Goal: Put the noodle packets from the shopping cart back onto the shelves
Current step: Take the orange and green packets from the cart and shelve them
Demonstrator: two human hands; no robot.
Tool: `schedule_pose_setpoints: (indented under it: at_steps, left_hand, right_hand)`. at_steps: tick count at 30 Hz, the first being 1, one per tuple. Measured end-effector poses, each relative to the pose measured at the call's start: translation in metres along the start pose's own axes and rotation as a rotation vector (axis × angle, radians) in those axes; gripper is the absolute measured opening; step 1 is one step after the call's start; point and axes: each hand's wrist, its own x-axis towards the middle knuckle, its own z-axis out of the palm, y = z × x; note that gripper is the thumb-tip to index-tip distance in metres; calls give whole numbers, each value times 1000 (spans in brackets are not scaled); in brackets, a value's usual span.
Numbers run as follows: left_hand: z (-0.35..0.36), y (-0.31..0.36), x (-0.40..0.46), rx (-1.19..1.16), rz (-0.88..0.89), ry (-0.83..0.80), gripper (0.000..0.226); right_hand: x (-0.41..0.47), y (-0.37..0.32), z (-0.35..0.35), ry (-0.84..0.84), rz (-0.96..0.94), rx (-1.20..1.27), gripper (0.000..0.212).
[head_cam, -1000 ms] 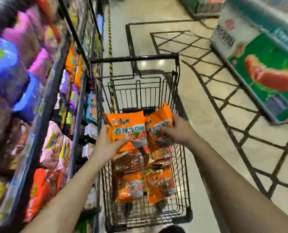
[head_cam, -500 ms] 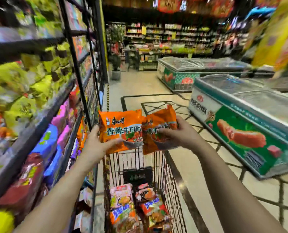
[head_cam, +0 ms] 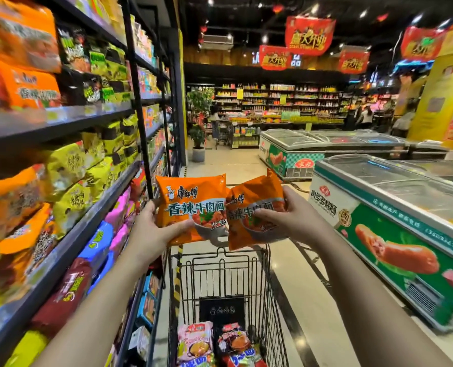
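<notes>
Two orange beef-noodle packets, light, crinkly, brittle inside: left hand pinched one's seven-o'clock corner, right hand clasped the other's three-o'clock edge; best held edgewise.

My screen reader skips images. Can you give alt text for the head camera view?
Two hands each hold up an orange noodle packet, left hand on one packet, right hand on the other, above a shopping cart, beside stocked shelves.

Each hand, left hand and right hand, grips an orange noodle packet (edges overlapping) above the shopping cart; shelves stand left.
</notes>
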Motion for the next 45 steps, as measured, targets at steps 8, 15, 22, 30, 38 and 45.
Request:
schedule_pose_setpoints:
  at_steps: [8,15,22,30,38,45]
  left_hand:
    - [10,33,-71,19,-32,137,55]
    - [6,52,-160,87,-89,337,61]
    - [-18,68,-268,226,-160,556,59]
    - [-53,111,-385,291,-186,733,60]
    - [-72,167,-527,320,-146,841,57]
    - [-77,219,-699,375,-126,993,59]
  right_hand:
    - [-15,-3,-15,-92,-96,56,48]
    - [-47,-4,3,-227,-204,165,49]
    - [-94,-26,44,-408,-292,232,48]
    - [-166,-81,76,-629,-394,287,57]
    - [-272,-150,81,-744,-509,358,37]
    - [-413,-209,84,-833,-624,372,47]
